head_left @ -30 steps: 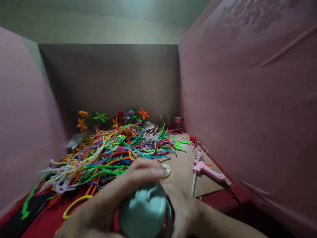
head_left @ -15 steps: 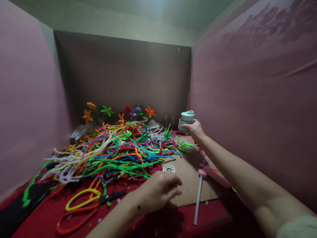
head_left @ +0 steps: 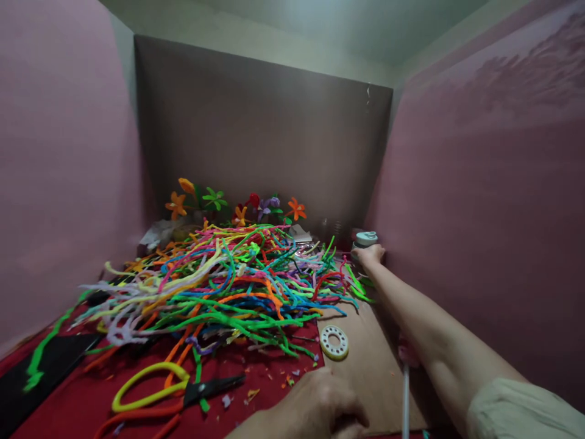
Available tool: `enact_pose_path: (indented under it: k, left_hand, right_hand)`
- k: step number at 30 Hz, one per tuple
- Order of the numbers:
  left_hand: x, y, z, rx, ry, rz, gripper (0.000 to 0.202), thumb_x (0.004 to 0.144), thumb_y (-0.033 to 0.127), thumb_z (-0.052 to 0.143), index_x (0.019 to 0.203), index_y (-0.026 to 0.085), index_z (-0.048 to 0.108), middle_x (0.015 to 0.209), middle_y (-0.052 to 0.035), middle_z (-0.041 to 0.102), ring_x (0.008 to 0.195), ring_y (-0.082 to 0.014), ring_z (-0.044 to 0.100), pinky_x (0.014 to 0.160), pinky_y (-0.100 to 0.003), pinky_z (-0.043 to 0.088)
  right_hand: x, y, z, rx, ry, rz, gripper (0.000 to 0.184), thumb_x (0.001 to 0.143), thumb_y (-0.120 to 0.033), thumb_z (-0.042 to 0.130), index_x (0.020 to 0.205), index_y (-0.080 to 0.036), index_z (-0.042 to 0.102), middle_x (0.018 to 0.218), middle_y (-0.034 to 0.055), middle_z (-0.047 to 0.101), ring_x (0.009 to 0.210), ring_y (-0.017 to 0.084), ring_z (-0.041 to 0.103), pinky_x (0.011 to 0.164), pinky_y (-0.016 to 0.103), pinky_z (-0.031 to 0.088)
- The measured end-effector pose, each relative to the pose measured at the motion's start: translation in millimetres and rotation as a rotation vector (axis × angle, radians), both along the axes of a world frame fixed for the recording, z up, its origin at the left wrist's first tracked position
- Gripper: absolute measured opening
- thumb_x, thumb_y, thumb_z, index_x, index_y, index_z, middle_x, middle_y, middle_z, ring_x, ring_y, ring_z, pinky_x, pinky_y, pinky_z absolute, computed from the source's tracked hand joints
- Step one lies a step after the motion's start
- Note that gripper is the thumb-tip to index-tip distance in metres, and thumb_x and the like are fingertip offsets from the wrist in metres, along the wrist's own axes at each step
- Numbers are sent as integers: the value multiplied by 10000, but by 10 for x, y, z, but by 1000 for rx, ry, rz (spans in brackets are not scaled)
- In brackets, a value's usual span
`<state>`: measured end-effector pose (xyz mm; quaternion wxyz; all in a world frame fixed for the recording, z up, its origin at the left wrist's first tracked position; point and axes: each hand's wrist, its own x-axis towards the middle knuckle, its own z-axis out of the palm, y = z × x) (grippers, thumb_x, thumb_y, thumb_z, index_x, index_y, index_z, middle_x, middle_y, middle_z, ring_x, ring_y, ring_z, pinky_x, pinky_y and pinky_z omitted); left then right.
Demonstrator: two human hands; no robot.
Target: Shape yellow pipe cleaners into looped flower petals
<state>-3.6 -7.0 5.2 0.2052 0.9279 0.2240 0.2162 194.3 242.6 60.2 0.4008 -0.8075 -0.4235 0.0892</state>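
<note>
At the far right, beside the pink side wall, my right hand [head_left: 371, 255] is wrapped around a bottle with a pale blue-green lid [head_left: 366, 238]. The fingers cover most of its body. My left hand [head_left: 320, 399] hovers low in front, its fingers loosely bent and apart, with nothing visible in them. Just beyond that hand a roll of tape [head_left: 334, 342] with a white core lies on a cardboard sheet [head_left: 365, 372]. A pink glue gun [head_left: 408, 352] with a clear glue stick [head_left: 406, 402] is mostly hidden behind my right forearm.
A large heap of coloured pipe cleaners [head_left: 228, 286] covers the left and middle. Scissors [head_left: 183, 390] with yellow and orange handles lie in front, on red cloth [head_left: 256, 372] with scraps. Pipe-cleaner flowers [head_left: 262, 207] stand behind. Pink walls [head_left: 479, 213] enclose both sides.
My right hand has lowered the bottle from mid-air toward the back right corner. My left hand has dropped nearer the front edge. The view has shifted, uncovering more of the tape roll.
</note>
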Motion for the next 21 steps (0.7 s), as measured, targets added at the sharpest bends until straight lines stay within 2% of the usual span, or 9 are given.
enact_pose_path:
  k: [4,8,10,15,21]
  left_hand:
    - [20,68,-143,-21,-10,-8,168,824,269,500,818,221,661,741,-6,691,740,-128,611,749,-221,425]
    - [23,77,-178,-42,-23,-11,204,845,304,485,792,228,667,697,-6,670,719,-128,600,746,-225,414]
    - [18,70,-162,-50,-33,-13,208,848,313,483,790,227,664,709,-4,668,724,-125,597,769,-230,405]
    - [-4,24,-62,-54,-26,-23,151,823,303,520,805,224,648,740,-6,669,768,-138,606,825,-260,399]
    - [-44,-39,78,-67,-8,-11,125,805,258,532,835,209,643,814,-11,696,779,-127,617,804,-244,412]
  right_hand:
    - [-84,92,-132,24,-27,-68,775,626,-348,702,1239,-12,367,1257,255,397,1156,296,430,961,306,350]
    - [-126,174,-137,-19,-38,-141,828,633,-380,704,1278,-21,327,1279,270,364,1210,344,347,981,432,309]
    - [-104,210,-105,-54,-36,-148,841,605,-408,724,1264,-31,361,1268,276,376,1220,361,328,961,462,324]
    - [3,208,-60,-113,-46,-115,807,532,-399,775,1180,-32,464,1216,294,430,1164,359,419,887,413,402]
    - [-8,73,-75,-75,-108,-123,809,592,-362,747,1220,-4,384,1171,294,460,1126,342,468,898,387,397]
